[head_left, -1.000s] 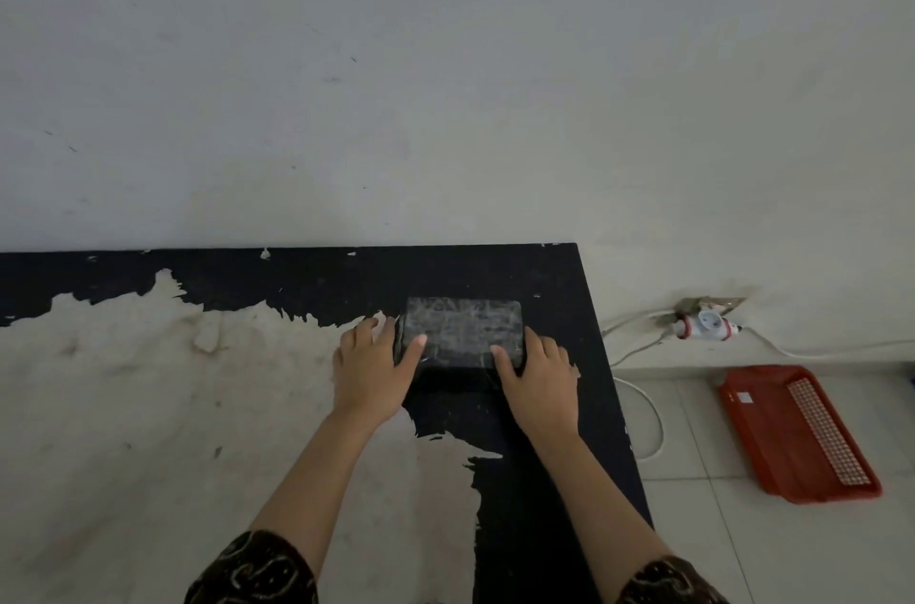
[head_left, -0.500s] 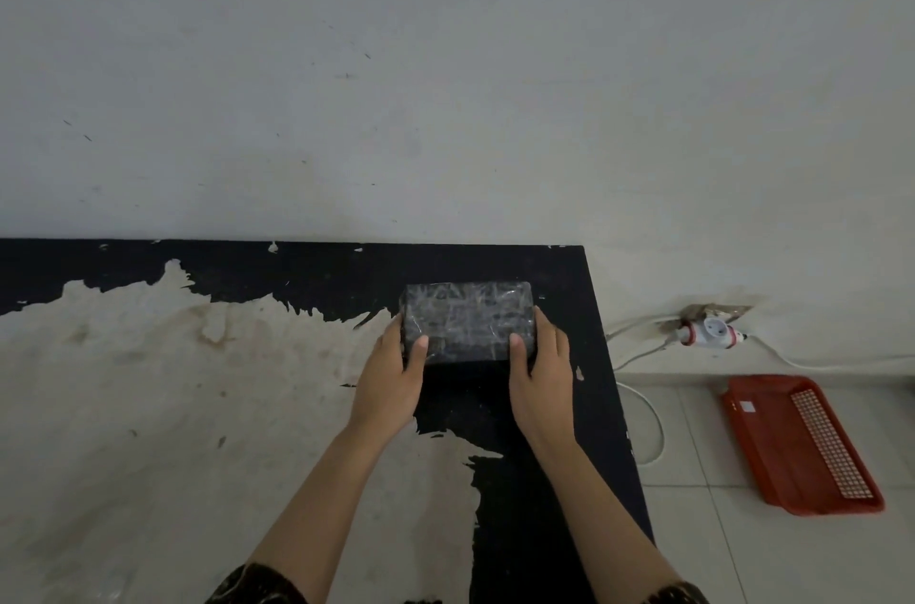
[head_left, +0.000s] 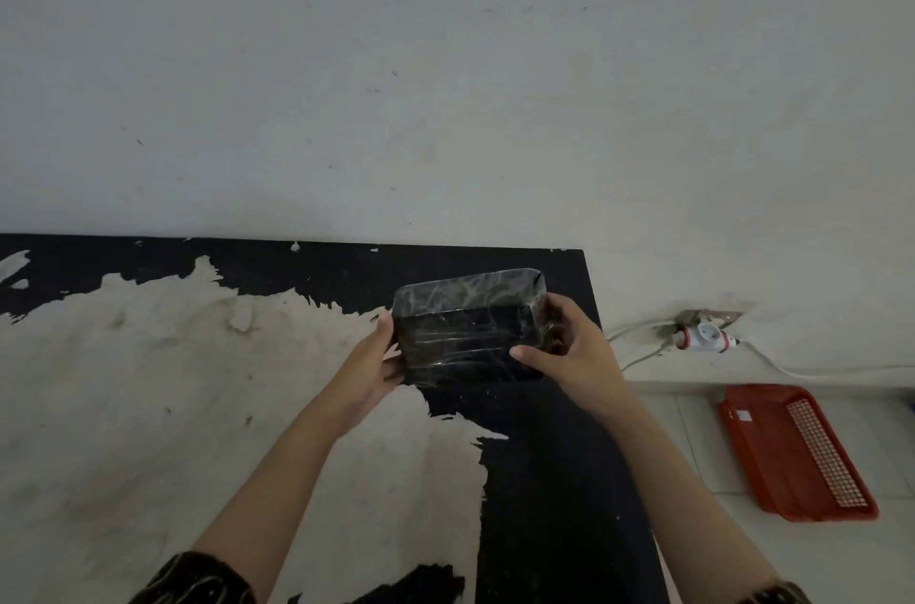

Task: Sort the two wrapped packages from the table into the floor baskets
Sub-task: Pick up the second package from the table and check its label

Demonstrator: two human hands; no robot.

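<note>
A dark package wrapped in shiny clear film (head_left: 465,331) is held above the black, peeling table (head_left: 554,479), near its far right corner. My left hand (head_left: 376,365) grips its left end and my right hand (head_left: 569,351) grips its right end, thumb across the front. The package is tilted so its long front side faces me. A red plastic basket (head_left: 772,450) lies on the tiled floor to the right of the table. Only one package and one basket are in view.
The table stands against a pale wall (head_left: 445,83). A white and red socket adapter (head_left: 705,338) with a white cable (head_left: 802,373) sits at the wall base, just behind the red basket. Light floor tiles (head_left: 703,445) lie between table edge and basket.
Both hands closed on the package's ends and lifted it off the table. It now hangs higher and tilted toward me.
</note>
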